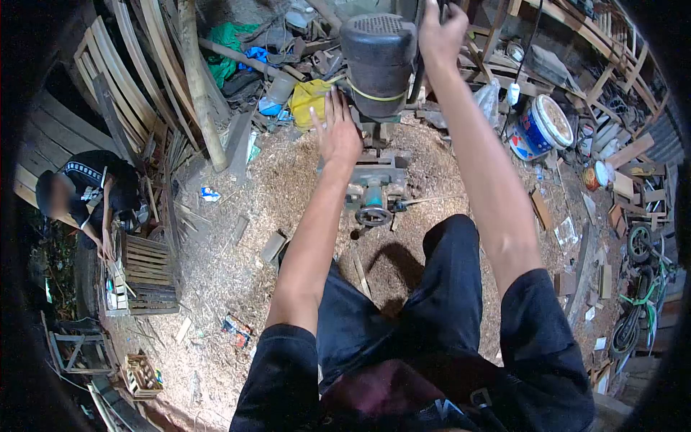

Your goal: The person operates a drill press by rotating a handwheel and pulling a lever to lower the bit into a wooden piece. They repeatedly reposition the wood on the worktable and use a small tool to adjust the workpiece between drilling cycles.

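My left hand (338, 131) is stretched out with its fingers spread, just left of a tall dark machine housing (379, 65) with a vented top and a yellow band. Behind its fingertips lies a yellow cloth or bag (309, 101). At the top edge, my right hand (443, 32) is raised beside the housing's right side, near a dark upright part. Its fingers are partly cut off by the frame, and what they touch is unclear. Below the housing sit a metal vise-like base (374, 175) and a round handwheel (373, 216).
Another person (90, 191) crouches at the left by a slatted wooden crate (147, 263). Wood shavings cover the floor (216, 288). A blue and white bucket (541, 127) stands at the right, with a green bicycle (640, 295) farther right. Long boards (133, 68) lean at the upper left.
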A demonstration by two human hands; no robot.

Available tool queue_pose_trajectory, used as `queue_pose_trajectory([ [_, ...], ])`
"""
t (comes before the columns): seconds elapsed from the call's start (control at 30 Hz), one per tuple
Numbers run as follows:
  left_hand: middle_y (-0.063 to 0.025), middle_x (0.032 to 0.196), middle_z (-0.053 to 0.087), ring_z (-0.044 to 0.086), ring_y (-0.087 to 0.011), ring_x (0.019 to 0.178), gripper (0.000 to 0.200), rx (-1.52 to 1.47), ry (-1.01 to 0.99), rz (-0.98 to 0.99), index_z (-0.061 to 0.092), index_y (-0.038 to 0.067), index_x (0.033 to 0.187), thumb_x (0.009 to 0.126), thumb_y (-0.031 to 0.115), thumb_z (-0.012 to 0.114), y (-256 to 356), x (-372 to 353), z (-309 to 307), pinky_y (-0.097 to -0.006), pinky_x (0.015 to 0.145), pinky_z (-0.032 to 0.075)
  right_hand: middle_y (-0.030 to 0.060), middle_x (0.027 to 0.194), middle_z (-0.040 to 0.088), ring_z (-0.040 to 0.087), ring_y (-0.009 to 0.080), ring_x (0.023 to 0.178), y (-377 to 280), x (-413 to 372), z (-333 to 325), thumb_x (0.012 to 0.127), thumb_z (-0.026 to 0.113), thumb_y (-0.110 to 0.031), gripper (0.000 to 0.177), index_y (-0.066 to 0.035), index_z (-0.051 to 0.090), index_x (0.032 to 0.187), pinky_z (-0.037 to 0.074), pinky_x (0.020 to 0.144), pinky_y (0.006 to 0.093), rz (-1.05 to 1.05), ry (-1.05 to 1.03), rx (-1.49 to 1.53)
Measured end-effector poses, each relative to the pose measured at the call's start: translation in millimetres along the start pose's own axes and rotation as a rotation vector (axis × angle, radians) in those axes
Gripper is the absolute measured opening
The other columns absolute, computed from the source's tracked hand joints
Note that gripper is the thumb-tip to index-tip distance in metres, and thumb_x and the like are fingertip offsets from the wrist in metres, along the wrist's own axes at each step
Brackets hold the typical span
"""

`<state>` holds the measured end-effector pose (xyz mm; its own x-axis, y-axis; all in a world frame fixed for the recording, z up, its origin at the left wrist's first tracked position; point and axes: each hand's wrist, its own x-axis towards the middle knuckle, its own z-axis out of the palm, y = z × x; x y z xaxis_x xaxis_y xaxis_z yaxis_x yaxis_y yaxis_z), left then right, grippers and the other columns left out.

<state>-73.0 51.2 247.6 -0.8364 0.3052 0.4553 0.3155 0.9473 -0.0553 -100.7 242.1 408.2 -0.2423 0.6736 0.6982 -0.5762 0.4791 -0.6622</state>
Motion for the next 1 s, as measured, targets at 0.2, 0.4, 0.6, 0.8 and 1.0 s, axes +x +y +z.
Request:
queue_pose_trajectory([
  [0.2,-0.0127,0.159,0.016,0.010,-0.0267,0.148,0.076,-0.133,0.003,0.036,0.027,-0.002,0.147,0.081,0.019,0.059,-7,-7,-21,-0.0579,0.116,0.004,0.0271,0.108,0.062,0.060,0.0348,0.103,-32,34,4,0.086,0.063,-0.054,0.069,0.010,0.056,0.110,0.045,0.089,0.0389,0.192,-0.169,-0.245],
  [0.4,-0.0214,0.155,0.022,0.014,-0.0325,0.146,0.072,-0.236,-0.157,-0.013,0.034,-0.006,0.141,0.080,0.022,0.061,-19,-51,-15,-0.0610,0.115,0.004,0.0168,0.088,0.063,0.060,0.0287,0.086,-56,0,-37,0.092,0.052,-0.057,0.061,0.003,0.057,0.103,0.045,0.079,0.0364,0.202,-0.300,-0.141],
  [0.6,-0.0236,0.154,0.022,0.018,-0.0349,0.145,0.070,-0.437,-0.067,-0.008,0.029,-0.003,0.145,0.087,0.025,0.058,-2,-81,-17,-0.0624,0.114,0.007,0.0000,0.065,0.048,0.048,0.0130,0.061,-30,-13,-49,0.097,0.039,-0.059,0.057,-0.007,0.055,0.077,0.039,0.059,0.0292,0.337,-0.331,0.183],
  [0.8,-0.0172,0.157,0.017,0.019,-0.0334,0.145,0.075,-0.515,0.277,0.289,0.018,0.003,0.150,0.089,0.023,0.055,26,-15,-108,-0.0602,0.114,0.011,0.0009,0.060,0.051,0.050,0.0135,0.058,-17,-8,-45,0.097,0.041,-0.057,0.059,-0.007,0.056,0.070,0.039,0.056,0.0297,0.354,-0.335,0.088],
  [1.0,-0.0155,0.157,0.019,0.019,-0.0297,0.145,0.077,-0.318,0.190,0.281,0.022,0.001,0.149,0.080,0.014,0.055,33,2,-98,-0.0597,0.114,0.012,0.0020,0.073,0.057,0.050,0.0136,0.067,-26,-22,-68,0.095,0.050,-0.032,0.035,-0.002,0.058,0.078,0.039,0.065,0.0289,0.386,-0.384,0.173],
])
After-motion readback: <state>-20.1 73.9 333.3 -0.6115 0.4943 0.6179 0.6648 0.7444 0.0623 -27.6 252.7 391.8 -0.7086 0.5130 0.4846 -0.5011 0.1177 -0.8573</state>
